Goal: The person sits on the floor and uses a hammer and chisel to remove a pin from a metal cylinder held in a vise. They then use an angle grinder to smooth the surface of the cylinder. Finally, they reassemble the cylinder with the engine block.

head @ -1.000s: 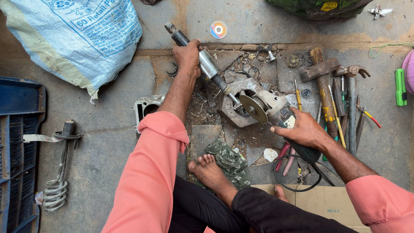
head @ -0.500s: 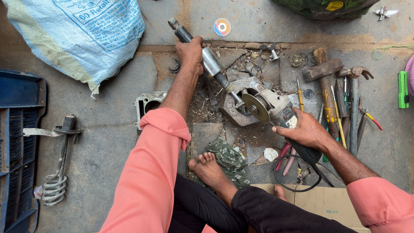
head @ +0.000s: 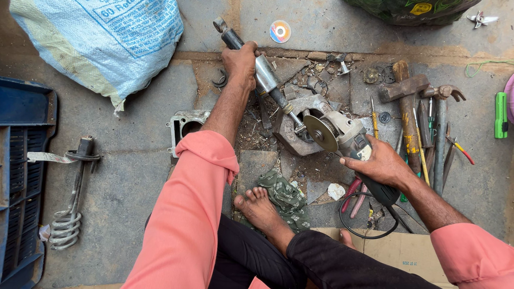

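My left hand (head: pixel 241 64) grips a long metal shock absorber (head: pixel 265 75) that slants from the upper left down to a grey stone block (head: pixel 295 126). My right hand (head: pixel 381 163) holds a grey angle grinder (head: pixel 348 138) by its black handle. The grinder's disc (head: pixel 320 132) sits right at the lower tip of the shock absorber's rod, over the block. My bare foot (head: pixel 258 207) rests on the floor below, beside a green cloth (head: pixel 286 195). Both sleeves are pink.
Hammers (head: pixel 407 93), screwdrivers and pliers lie at right, with a green tool (head: pixel 500 115) further out. A white sack (head: pixel 107 43) is at upper left, a dark blue crate (head: pixel 21 176) and a coiled spring rod (head: pixel 69 214) at left. An engine cylinder block (head: pixel 184 126), a small disc (head: pixel 280 31), cardboard (head: pixel 396 249) and black cable (head: pixel 353 217) lie near.
Both hands hold their grip. The grinder disc stays at the rod's tip; only the view has shifted slightly.
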